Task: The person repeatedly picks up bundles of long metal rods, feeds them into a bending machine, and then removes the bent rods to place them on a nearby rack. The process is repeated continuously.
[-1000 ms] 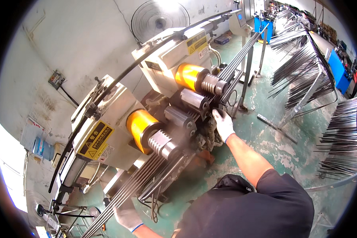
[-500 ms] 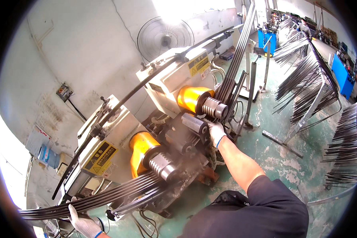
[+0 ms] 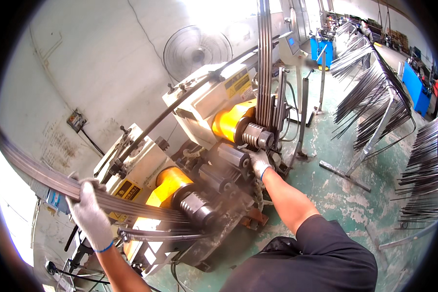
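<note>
My left hand (image 3: 90,214), in a white work glove, is wrapped around a bundle of long metal rods (image 3: 136,206) left of the machine. The rods run from the upper left to the ribbed roller (image 3: 195,207) below the nearer yellow housing (image 3: 168,186). My right hand (image 3: 259,163), also gloved, is at the grey block (image 3: 233,155) under the farther ribbed roller (image 3: 257,136). Its fingers are hidden, so its grip does not show. Beyond it, a rod bundle (image 3: 264,63) stands almost upright beside the farther yellow housing (image 3: 232,120).
A long dark bar (image 3: 168,111) spans the white machine bodies. A fan (image 3: 198,53) stands by the wall. On the right, racks hold many bent rods (image 3: 370,104). A metal stand foot (image 3: 344,176) lies on the green floor. Cables (image 3: 175,276) hang below the machine.
The left side of the rods has swung upward, with my left hand rising alongside. The far rods have swung left, nearer upright. My right hand stays by the grey block.
</note>
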Available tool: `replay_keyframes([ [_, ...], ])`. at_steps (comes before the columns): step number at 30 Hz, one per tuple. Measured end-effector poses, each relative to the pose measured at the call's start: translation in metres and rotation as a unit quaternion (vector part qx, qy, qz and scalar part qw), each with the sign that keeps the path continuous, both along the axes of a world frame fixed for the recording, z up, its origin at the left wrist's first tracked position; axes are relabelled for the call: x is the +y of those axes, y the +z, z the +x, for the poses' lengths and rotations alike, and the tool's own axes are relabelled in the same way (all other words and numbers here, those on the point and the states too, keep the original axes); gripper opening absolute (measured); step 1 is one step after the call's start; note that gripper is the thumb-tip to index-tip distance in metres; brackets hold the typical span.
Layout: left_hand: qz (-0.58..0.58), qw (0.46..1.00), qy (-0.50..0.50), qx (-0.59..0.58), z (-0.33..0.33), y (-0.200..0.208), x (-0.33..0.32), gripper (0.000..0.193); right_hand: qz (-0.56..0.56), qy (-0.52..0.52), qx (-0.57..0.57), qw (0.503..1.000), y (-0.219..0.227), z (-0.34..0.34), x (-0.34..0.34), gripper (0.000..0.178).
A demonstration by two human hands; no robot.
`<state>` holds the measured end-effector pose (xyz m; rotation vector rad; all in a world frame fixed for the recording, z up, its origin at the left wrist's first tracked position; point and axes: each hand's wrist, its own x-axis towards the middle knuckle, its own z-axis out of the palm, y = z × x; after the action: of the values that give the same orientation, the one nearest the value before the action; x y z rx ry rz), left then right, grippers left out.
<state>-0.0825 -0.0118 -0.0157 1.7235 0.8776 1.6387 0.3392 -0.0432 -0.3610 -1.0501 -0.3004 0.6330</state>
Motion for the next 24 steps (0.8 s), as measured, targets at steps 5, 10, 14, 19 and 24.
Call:
replay_keyframes([
  [5,0.036,0.993,-0.022,0.107,0.068,0.003,0.0,0.031,0.011,0.023,0.005,1.0,-0.013,0.014,0.001,0.049],
  [10,0.037,0.98,0.023,0.194,0.087,0.012,-0.007,0.025,-0.022,0.032,0.007,0.999,0.013,0.001,-0.012,0.043],
  [14,0.059,0.984,0.015,0.168,0.083,0.008,0.001,0.024,-0.027,0.03,-0.015,0.999,0.021,-0.006,-0.015,0.037],
  [19,0.054,0.983,0.012,0.177,0.087,0.01,-0.004,0.027,-0.064,0.027,-0.04,0.997,0.018,-0.005,-0.017,0.028],
  [24,0.047,0.988,-0.006,0.145,0.085,0.005,0.002,0.026,-0.059,0.025,-0.051,0.997,0.015,-0.005,-0.015,0.029],
])
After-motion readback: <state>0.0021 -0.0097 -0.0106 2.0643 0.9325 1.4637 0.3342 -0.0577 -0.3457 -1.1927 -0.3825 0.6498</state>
